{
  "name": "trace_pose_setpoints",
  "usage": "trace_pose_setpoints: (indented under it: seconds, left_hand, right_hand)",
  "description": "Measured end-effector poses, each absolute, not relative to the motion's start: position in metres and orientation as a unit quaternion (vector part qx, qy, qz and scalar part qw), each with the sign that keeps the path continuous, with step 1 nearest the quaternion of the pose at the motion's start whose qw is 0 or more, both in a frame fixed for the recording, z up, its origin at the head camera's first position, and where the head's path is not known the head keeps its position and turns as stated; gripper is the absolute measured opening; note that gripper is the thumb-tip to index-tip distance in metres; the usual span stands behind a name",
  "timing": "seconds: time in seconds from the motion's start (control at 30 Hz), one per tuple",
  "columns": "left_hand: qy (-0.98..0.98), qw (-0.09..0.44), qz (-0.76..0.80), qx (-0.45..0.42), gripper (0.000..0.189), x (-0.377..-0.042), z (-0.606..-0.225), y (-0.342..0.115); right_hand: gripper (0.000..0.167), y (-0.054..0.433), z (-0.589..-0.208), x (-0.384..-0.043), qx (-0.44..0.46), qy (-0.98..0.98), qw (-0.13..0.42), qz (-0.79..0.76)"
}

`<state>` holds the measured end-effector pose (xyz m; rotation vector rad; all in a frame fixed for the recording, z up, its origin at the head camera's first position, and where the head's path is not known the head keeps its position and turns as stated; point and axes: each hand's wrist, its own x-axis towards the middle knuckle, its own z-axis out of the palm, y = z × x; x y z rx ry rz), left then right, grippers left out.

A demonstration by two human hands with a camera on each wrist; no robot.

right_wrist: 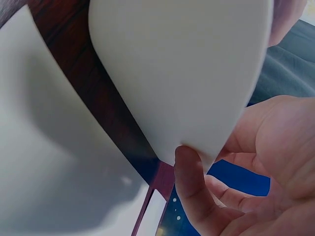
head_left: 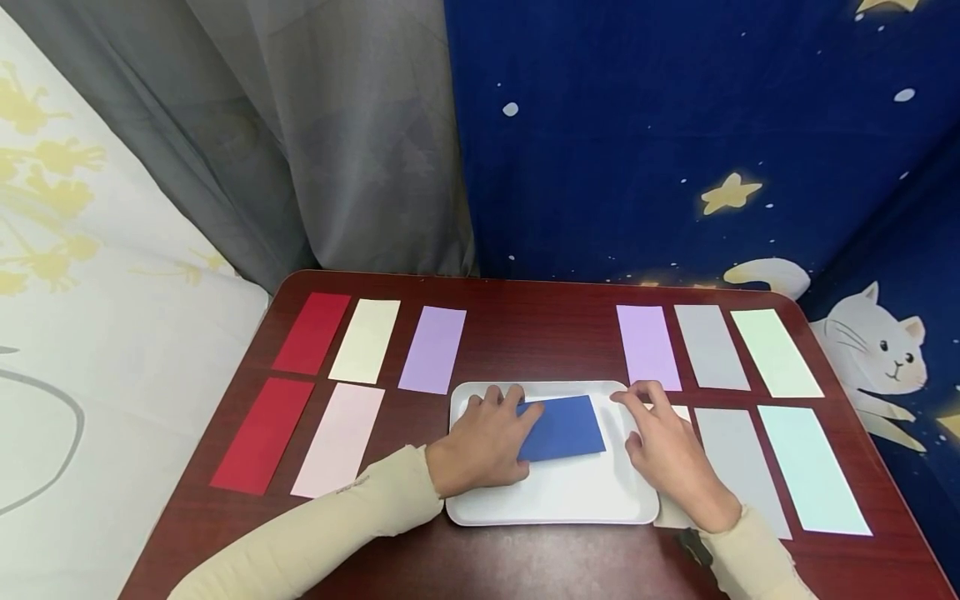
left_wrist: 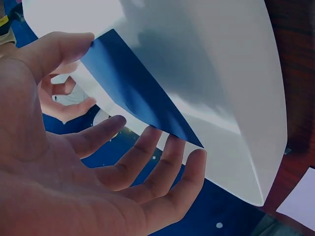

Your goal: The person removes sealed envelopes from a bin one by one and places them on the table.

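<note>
Over the white tray (head_left: 555, 504), my left hand (head_left: 487, 442) holds a blue paper card (head_left: 570, 427). In the left wrist view the thumb is at one corner of the card (left_wrist: 128, 81) and the fingertips meet its far edge. The card looks slightly bent and tilted there. My right hand (head_left: 667, 454) grips the tray's upper right corner. The right wrist view has one finger curled over that corner of the tray (right_wrist: 182, 73). A cream card (head_left: 672, 515) lies partly hidden under this hand.
Left of the tray lie red cards (head_left: 311, 333), a cream card (head_left: 365, 341), a pink card (head_left: 339, 440) and a lilac card (head_left: 432, 350). On the right are another lilac card (head_left: 648, 347), grey cards (head_left: 712, 346) and pale green cards (head_left: 777, 352). Curtains (head_left: 675, 125) hang behind the table.
</note>
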<state>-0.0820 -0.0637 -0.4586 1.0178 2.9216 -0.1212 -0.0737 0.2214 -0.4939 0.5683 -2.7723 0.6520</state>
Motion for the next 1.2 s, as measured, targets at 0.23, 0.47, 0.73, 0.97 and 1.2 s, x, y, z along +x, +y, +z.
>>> trace_pose_setpoints:
  seconds: [0.23, 0.47, 0.73, 0.97, 1.2]
  left_hand:
    - [0.946, 0.003, -0.018, 0.322, 0.069, -0.079, -0.453, -0.072]
    - [0.95, -0.01, -0.006, 0.311, 0.072, -0.076, -0.448, -0.081]
    - [0.954, -0.019, 0.013, 0.3, 0.071, -0.072, -0.446, -0.094]
    - [0.962, -0.005, 0.048, 0.267, 0.078, -0.065, -0.447, -0.109]
    - [0.971, -0.005, 0.066, 0.23, 0.082, -0.055, -0.45, -0.127]
  right_hand:
    - [0.062, 0.221, -0.493, -0.074, 0.191, -0.95, 0.111, 0.221]
    - [0.062, 0.22, -0.492, -0.074, 0.187, -0.952, 0.107, 0.22]
    - [0.062, 0.221, -0.492, -0.074, 0.188, -0.951, 0.11, 0.22]
    - [0.061, 0.22, -0.492, -0.073, 0.187, -0.951, 0.11, 0.222]
    - [0.061, 0.221, -0.493, -0.073, 0.193, -0.948, 0.116, 0.224]
